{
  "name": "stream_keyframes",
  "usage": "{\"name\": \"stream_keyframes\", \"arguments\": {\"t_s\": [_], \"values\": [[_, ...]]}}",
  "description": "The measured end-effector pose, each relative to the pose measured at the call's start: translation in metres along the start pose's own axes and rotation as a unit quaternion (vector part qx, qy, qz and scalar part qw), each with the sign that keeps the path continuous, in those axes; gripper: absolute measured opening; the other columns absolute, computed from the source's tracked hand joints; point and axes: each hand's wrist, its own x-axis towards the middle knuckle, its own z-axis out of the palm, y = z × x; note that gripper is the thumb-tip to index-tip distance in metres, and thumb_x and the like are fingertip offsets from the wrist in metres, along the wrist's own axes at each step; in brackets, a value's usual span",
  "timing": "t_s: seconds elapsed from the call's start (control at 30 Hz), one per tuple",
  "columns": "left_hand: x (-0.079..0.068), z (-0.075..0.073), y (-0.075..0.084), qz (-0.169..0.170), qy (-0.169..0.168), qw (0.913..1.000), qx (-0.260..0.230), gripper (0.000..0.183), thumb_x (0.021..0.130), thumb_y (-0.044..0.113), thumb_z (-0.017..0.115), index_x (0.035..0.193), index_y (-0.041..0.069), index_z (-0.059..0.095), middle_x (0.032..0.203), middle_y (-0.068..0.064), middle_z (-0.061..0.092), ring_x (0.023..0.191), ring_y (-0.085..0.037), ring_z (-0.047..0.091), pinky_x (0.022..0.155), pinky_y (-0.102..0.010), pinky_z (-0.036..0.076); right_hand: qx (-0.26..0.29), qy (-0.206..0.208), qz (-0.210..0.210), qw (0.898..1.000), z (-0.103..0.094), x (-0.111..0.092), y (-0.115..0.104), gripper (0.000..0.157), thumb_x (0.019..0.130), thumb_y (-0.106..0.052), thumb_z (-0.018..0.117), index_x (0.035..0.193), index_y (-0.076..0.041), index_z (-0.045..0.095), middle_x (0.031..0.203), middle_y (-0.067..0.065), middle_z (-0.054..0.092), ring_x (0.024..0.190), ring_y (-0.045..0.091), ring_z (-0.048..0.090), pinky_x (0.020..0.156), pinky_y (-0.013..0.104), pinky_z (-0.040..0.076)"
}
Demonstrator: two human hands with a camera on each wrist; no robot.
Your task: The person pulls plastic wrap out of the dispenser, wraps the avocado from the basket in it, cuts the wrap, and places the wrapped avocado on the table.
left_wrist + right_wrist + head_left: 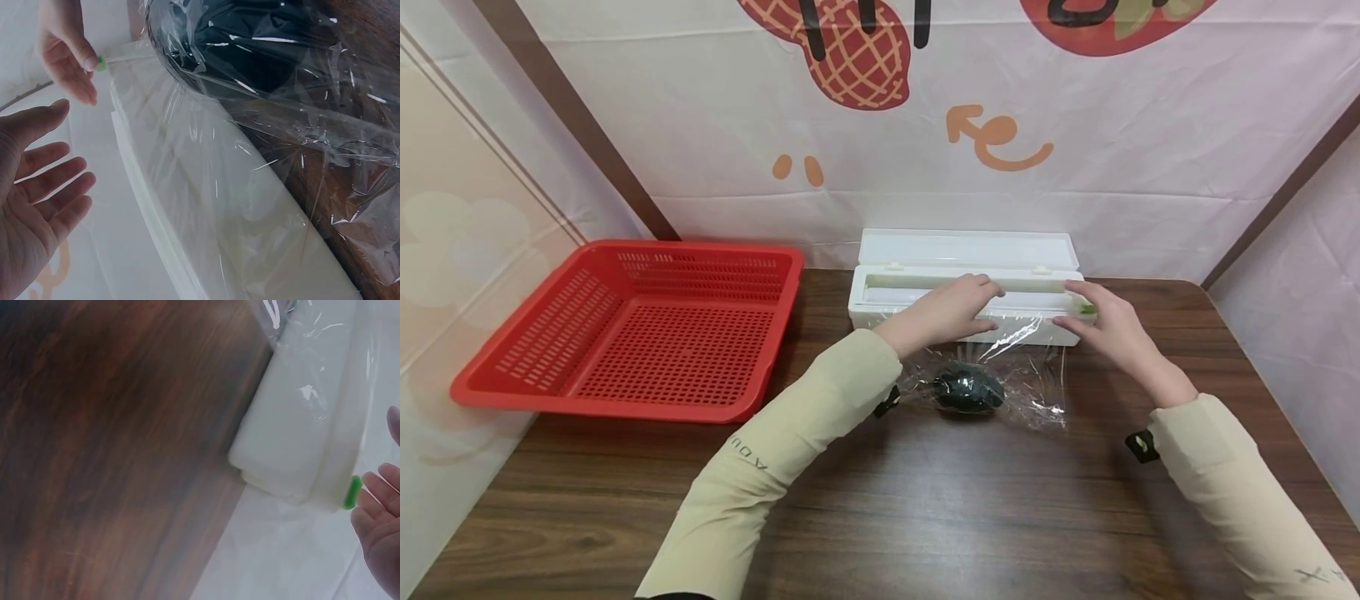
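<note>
A white cling film dispenser box (962, 323) stands on the table with its lid (967, 247) raised. Clear cling film (1037, 379) runs from the box down its front. It drapes around a dark, rounded, glossy object (967, 388) on the table. Over the middle of the box hovers my left hand (951, 308), fingers spread apart and nothing held in the left wrist view. My right hand (1108, 325) is at the box's right end. Its loosely bent fingers (378, 494) lie right beside the green slider tab (352, 492).
A red perforated plastic basket (752, 400) stands at the left of the brown wooden table (970, 517). Behind the box hangs a pale printed cloth (910, 167), with more cloth at both sides.
</note>
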Motion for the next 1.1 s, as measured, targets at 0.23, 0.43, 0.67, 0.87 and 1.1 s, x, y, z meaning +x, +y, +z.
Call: {"name": "stream_keyframes", "arguments": {"t_s": [0.23,0.43,0.67,0.87,1.1], "values": [[0.003,-0.003,0.002,0.002,-0.004,1.0,0.003,0.049,0.09,0.03,0.056,0.131,0.006,0.044,0.128,-0.008,0.049,0.116,-0.02,0.047,0.099,-0.029,0.036,0.001,0.007,0.016,1.0,0.003,-0.001,0.01,0.056,0.075,-0.017,0.074,0.121,0.005,0.051,0.126,0.028,0.048,0.109,0.045,0.048,0.09,0.054,0.037],[0.008,-0.005,0.004,0.0,-0.008,0.9999,0.008,0.049,0.09,0.029,0.056,0.131,0.006,0.044,0.127,-0.007,0.05,0.116,-0.02,0.047,0.099,-0.028,0.035,0.011,0.018,0.022,1.0,0.005,-0.001,0.016,0.057,0.073,-0.017,0.075,0.12,0.006,0.053,0.127,0.028,0.047,0.107,0.044,0.05,0.087,0.053,0.039],[0.015,-0.006,0.006,-0.002,-0.013,0.9997,0.018,0.048,0.09,0.03,0.056,0.131,0.008,0.045,0.126,-0.005,0.05,0.114,-0.019,0.047,0.097,-0.027,0.037,0.019,0.019,0.031,0.999,0.007,-0.002,0.021,0.056,0.073,-0.016,0.075,0.12,0.005,0.054,0.126,0.024,0.049,0.11,0.043,0.049,0.086,0.052,0.04],[0.022,-0.007,0.007,0.009,-0.016,0.9996,0.019,0.046,0.09,0.029,0.056,0.13,0.006,0.047,0.124,-0.006,0.051,0.113,-0.018,0.048,0.097,-0.026,0.036,0.024,0.025,0.039,0.999,0.008,-0.004,0.024,0.056,0.073,-0.016,0.076,0.121,0.003,0.055,0.127,0.022,0.05,0.106,0.041,0.053,0.083,0.049,0.043],[0.031,-0.01,0.01,0.011,-0.022,0.9993,0.028,0.045,0.09,0.028,0.057,0.128,0.005,0.048,0.122,-0.006,0.052,0.111,-0.018,0.049,0.096,-0.026,0.037,0.024,0.033,0.052,0.998,0.008,-0.003,0.022,0.058,0.071,-0.017,0.076,0.121,0.003,0.055,0.126,0.021,0.051,0.104,0.038,0.055,0.08,0.047,0.045]]}}
